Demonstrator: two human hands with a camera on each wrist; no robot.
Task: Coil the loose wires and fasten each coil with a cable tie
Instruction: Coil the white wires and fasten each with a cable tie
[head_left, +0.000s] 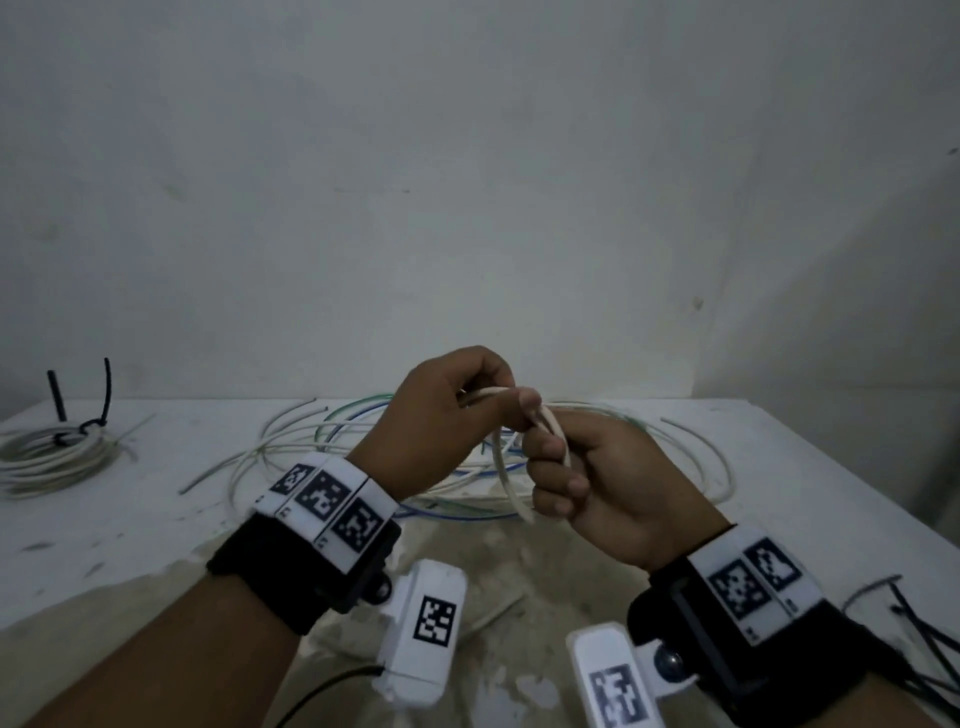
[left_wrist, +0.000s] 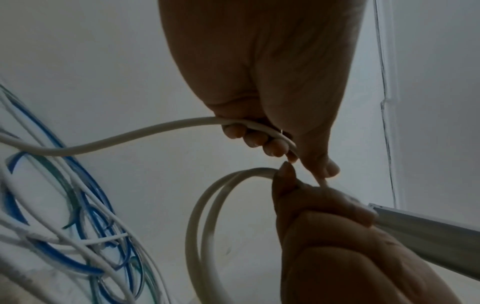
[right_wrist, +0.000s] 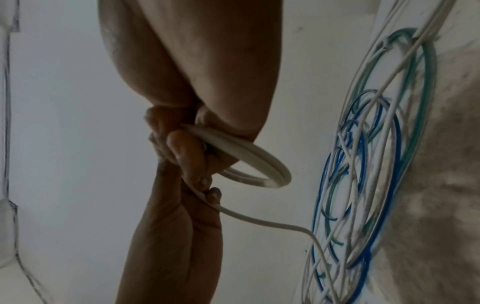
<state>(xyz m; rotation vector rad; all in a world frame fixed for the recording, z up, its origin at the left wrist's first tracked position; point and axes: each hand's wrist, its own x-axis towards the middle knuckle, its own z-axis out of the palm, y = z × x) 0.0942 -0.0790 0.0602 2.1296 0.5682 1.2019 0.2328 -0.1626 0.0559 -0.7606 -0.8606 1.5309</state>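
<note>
Both hands are raised above the table in the head view, working one thick white wire (head_left: 506, 467). My right hand (head_left: 582, 483) grips a small coil of about two loops (left_wrist: 205, 207), which hangs below its fist. My left hand (head_left: 457, 415) holds the free run of the same wire (left_wrist: 109, 139) between curled fingers and thumb, right beside the right hand. That run (right_wrist: 262, 222) trails down into a heap of loose white, blue and green wires (head_left: 467, 457) on the table behind the hands.
A white wire coil (head_left: 57, 457) bound with a black cable tie (head_left: 96, 421) lies at the table's far left. Loose black cable ties (head_left: 919, 623) lie near the right front edge. A pale wall stands close behind the white table (head_left: 156, 519).
</note>
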